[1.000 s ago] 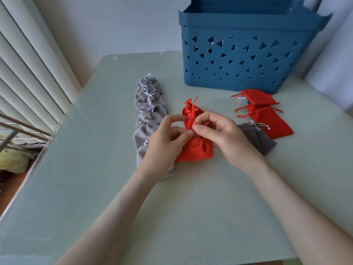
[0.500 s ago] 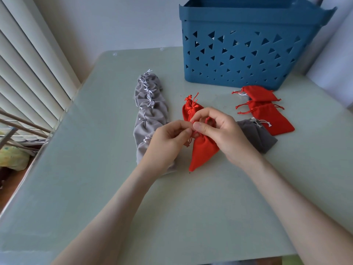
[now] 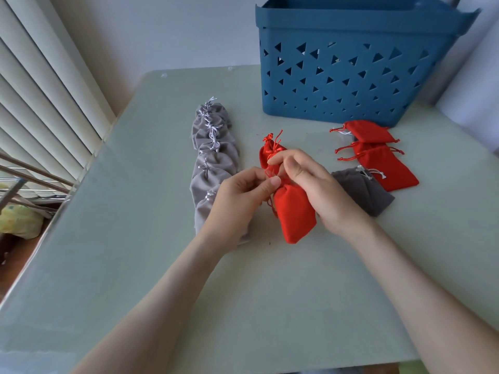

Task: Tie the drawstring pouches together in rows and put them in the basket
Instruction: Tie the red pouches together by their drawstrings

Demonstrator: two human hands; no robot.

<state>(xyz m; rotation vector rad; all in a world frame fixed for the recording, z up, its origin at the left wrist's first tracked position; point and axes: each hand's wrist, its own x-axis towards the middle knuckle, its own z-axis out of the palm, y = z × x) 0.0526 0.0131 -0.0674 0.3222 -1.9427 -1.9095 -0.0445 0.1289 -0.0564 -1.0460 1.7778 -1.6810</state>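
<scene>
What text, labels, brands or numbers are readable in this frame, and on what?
No readable text anywhere in the head view.
On the blue basket: triangular cut-outs only, no lettering.
On the held red pouch, loose red pouches, grey pouch row and loose grey pouch: plain fabric, no tags or print.
On the table: no markings.

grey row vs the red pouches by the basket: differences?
Colour: the grey row has white cords; the red pouches show red cords. State: the grey row is knotted into a line; the red pouches lie loose, overlapping. Both sit on the table, outside the basket.
</scene>
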